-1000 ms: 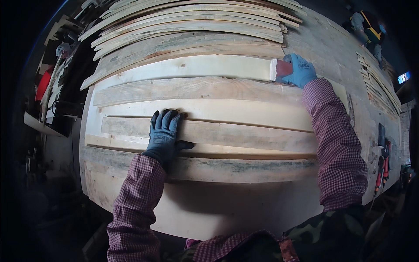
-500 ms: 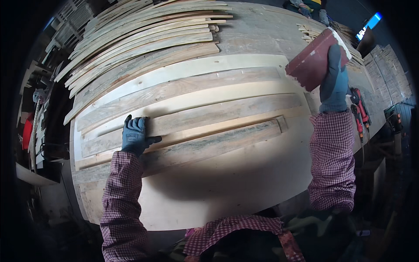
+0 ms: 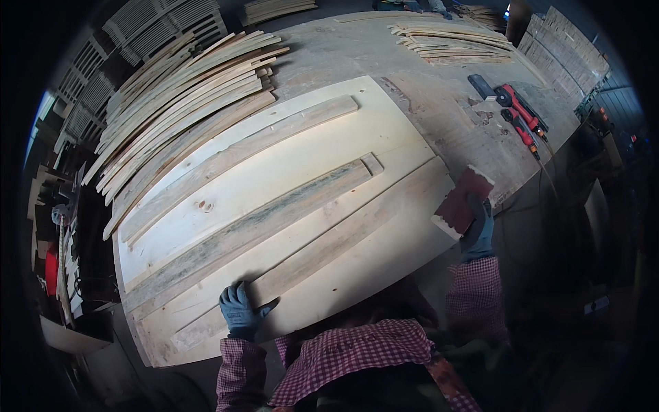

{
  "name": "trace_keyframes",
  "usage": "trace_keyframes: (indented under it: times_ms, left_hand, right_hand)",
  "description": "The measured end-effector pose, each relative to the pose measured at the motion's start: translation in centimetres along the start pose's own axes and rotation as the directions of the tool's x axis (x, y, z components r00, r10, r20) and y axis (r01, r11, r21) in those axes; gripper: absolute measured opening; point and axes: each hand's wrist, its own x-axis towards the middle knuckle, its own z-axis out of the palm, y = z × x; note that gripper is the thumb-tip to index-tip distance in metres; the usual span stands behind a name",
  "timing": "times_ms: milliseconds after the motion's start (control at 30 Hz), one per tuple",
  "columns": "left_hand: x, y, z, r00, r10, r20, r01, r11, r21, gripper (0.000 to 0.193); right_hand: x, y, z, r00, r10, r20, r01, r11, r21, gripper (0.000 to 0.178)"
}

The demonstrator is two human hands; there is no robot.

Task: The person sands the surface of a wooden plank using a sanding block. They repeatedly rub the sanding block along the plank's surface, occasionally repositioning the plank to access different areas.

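My left hand (image 3: pixel 240 310), in a blue-grey work glove, grips the near-left part of a wooden plank (image 3: pixel 343 244). That plank lies slantwise across the front of a large pale wooden board (image 3: pixel 226 202). In my right hand (image 3: pixel 482 230), gloved alike, is a dark red sanding block (image 3: pixel 467 200) with a ragged, pale lower edge. It is beside the plank's right end; contact cannot be made out. Farther back on the board lie a dark-streaked plank (image 3: pixel 268 220) with a small wooden piece (image 3: pixel 372 163) at its end, and another plank (image 3: pixel 254 143).
A stack of thin boards (image 3: pixel 185 103) stands at the far left of the worktable (image 3: pixel 329 51). Another pile of slats (image 3: pixel 453 42) is at the back. Red-and-black power tools (image 3: pixel 519 110) with a hose lie on the right. Pallets (image 3: pixel 158 31) are stacked beyond.
My left hand and the gripped plank have come nearer, to the board's front. My right hand has lowered the sanding block toward the plank's right end. The view has shifted.
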Motion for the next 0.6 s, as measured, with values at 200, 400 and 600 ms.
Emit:
trace_keyframes:
  times_ms: [200,400,600]
  left_hand:
    - [1.0,-4.7,1.3,0.954,0.271,-0.129,-0.283,0.956,-0.080,0.095]
    - [2.4,-4.5,-0.2,0.944,0.324,-0.060,-0.328,0.942,-0.069,0.096]
    - [2.2,-4.2,-1.0,0.962,0.270,-0.023,-0.271,0.952,-0.140,0.097]
  right_hand:
    - [-7.0,4.5,10.3,0.778,-0.185,0.600,0.590,-0.114,-0.799,0.059]
    - [-8.8,11.2,12.1,0.649,0.004,0.760,0.723,-0.313,-0.616,0.056]
    - [0.2,9.1,5.4,0.821,-0.132,0.555,0.462,-0.417,-0.783,0.062]
